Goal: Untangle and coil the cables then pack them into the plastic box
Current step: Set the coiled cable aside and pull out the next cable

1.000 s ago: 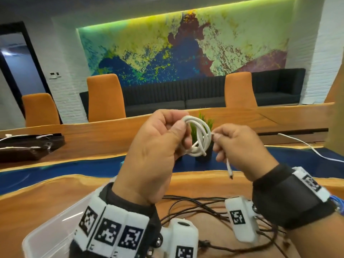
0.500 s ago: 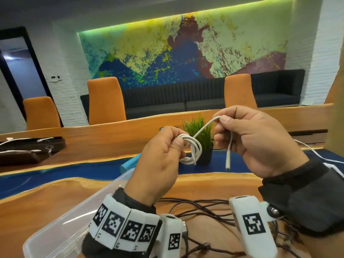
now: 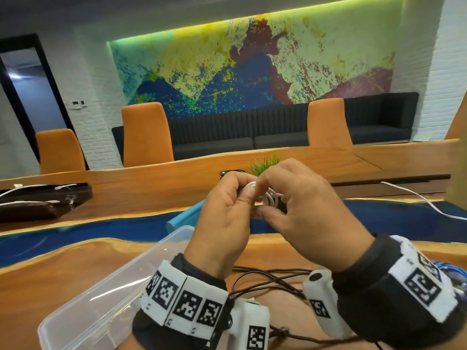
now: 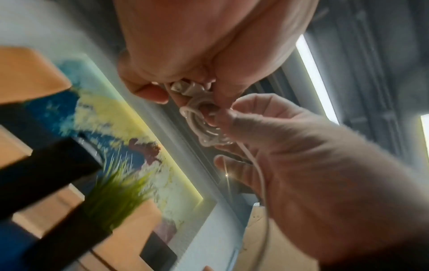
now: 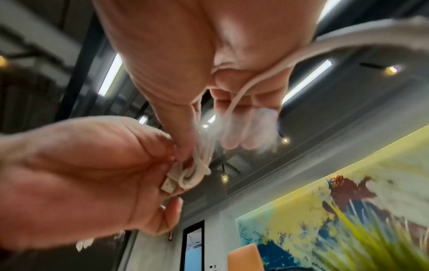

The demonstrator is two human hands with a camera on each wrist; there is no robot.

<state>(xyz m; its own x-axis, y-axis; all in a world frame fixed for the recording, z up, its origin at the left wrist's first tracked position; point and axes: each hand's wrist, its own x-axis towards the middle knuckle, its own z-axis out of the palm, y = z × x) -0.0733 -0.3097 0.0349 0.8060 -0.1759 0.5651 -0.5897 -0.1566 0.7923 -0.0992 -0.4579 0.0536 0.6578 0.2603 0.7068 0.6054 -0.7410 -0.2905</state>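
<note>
White cable coil point(image 3: 269, 198) between pinching fingers point(image 3: 257, 189)

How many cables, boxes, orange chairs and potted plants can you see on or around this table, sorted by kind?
White cables: 2, the coil in both hands and one lying far right.
Black cable tangle: 1; strands uncountable.
Clear plastic box: 1.
Orange chairs: 3.
Potted plant: 1.
Total: 8.

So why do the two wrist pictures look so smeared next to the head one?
Head view: sharp on the small white coiled cable, with straight edges bowed by the wide lens. Left wrist view: green potted grass streaked by motion. Right wrist view: right hand's fingertips ghosted, ceiling strip lights glaring.
</note>
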